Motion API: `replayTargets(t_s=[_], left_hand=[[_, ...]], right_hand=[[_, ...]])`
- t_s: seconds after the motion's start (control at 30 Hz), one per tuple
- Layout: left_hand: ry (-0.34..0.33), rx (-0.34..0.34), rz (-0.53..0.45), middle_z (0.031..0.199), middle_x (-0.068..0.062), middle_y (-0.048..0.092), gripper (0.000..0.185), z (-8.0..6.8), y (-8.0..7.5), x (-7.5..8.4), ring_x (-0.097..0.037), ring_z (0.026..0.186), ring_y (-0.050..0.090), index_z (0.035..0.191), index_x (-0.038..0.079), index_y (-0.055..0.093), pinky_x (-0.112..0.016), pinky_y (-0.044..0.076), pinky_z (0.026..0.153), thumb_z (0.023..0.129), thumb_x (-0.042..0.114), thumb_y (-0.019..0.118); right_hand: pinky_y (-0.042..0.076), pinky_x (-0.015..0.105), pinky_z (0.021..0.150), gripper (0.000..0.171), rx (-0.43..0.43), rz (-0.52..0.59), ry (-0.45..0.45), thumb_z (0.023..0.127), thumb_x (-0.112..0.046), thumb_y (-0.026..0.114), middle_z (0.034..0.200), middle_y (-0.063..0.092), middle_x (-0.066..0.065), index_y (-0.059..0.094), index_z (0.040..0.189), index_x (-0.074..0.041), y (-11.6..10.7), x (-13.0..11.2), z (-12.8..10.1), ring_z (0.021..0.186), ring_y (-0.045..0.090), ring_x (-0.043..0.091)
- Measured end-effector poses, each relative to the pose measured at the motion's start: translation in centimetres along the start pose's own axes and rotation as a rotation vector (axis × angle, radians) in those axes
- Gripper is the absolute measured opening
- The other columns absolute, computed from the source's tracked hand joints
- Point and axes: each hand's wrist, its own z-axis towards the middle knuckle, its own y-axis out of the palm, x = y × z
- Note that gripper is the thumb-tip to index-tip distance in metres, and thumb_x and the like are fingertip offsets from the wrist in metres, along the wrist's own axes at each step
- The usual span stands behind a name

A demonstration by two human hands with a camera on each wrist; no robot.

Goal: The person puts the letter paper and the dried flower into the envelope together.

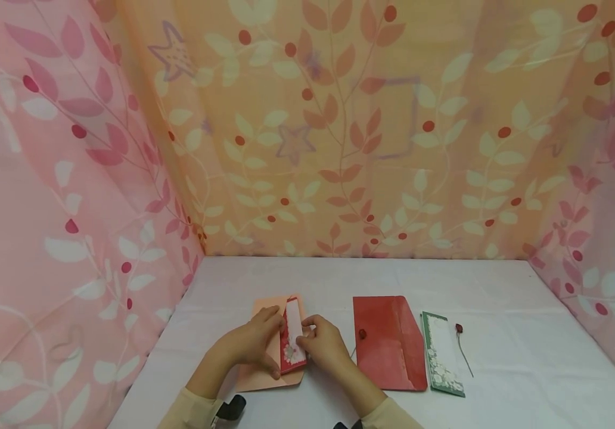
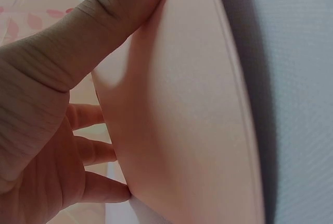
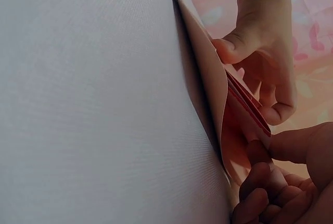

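Observation:
A peach envelope (image 1: 264,379) lies on the table, with a red card (image 1: 292,333) with a white panel and pale flowers over it. My left hand (image 1: 251,342) spans the envelope's left side, its thumb near the card's lower corner and its fingers at the card's upper left. The left wrist view shows that thumb on the peach paper (image 2: 192,99) and several fingertips at its edge. My right hand (image 1: 326,344) pinches the card's right edge between thumb and fingers. Seen from the right wrist, the folded card (image 3: 250,104) stands at the envelope's raised edge (image 3: 210,78).
Right of the hands lies a red envelope (image 1: 382,351) with a dried rosebud (image 1: 362,334) on its left edge. Beside it are a green card (image 1: 443,357) with white flowers and another dried rose (image 1: 459,329) on a thin stem. Patterned curtains (image 1: 339,131) enclose the white table (image 1: 221,280).

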Motion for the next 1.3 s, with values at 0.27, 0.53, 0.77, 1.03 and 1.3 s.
replayTargets(t_s=[0.27,0.53,0.77,1.03,1.3], left_hand=[[-0.009,0.006,0.007,0.161,-0.022,0.033,0.089,0.0,0.2,-0.2,-0.041,0.149,0.033,0.119,0.023,0.052,-0.058,0.045,0.109,0.052,0.063,0.094],[-0.002,0.014,-0.006,0.16,-0.024,0.033,0.088,-0.1,0.0,0.1,-0.044,0.149,0.032,0.119,0.022,0.052,-0.06,0.042,0.11,0.053,0.06,0.095],[-0.001,0.004,0.008,0.16,-0.025,0.033,0.095,-0.2,0.1,0.1,-0.046,0.148,0.032,0.127,0.018,0.052,-0.06,0.042,0.111,0.054,0.062,0.094],[-0.004,0.011,0.04,0.16,-0.023,0.033,0.1,-0.1,0.2,-0.2,-0.042,0.148,0.036,0.132,0.017,0.051,-0.056,0.044,0.11,0.054,0.065,0.093],[0.044,0.021,0.009,0.155,-0.023,0.037,0.082,0.1,0.2,-0.1,-0.041,0.144,0.038,0.108,0.024,0.049,-0.057,0.047,0.105,0.051,0.063,0.094]], right_hand=[[0.046,0.029,0.05,0.035,0.012,-0.045,-0.011,0.085,-0.017,0.078,0.068,0.059,-0.001,0.066,0.116,-0.007,0.2,0.1,0.4,0.056,0.055,0.012],[0.045,0.029,0.053,0.04,-0.032,-0.112,-0.017,0.083,-0.019,0.08,0.071,0.062,-0.002,0.067,0.119,-0.007,-0.1,-0.1,0.6,0.059,0.057,0.011],[0.047,0.03,0.051,0.048,-0.138,-0.093,-0.062,0.084,-0.01,0.076,0.072,0.065,-0.001,0.062,0.13,-0.003,-0.8,0.0,1.3,0.055,0.058,0.012],[0.048,0.029,0.05,0.064,-0.236,-0.057,-0.066,0.084,-0.006,0.074,0.074,0.067,0.001,0.052,0.144,-0.006,-1.2,0.4,2.9,0.055,0.058,0.014],[0.046,0.03,0.043,0.067,-0.247,-0.044,-0.003,0.081,-0.012,0.08,0.071,0.063,0.006,0.055,0.143,-0.012,-0.8,0.6,3.2,0.044,0.055,0.016]])
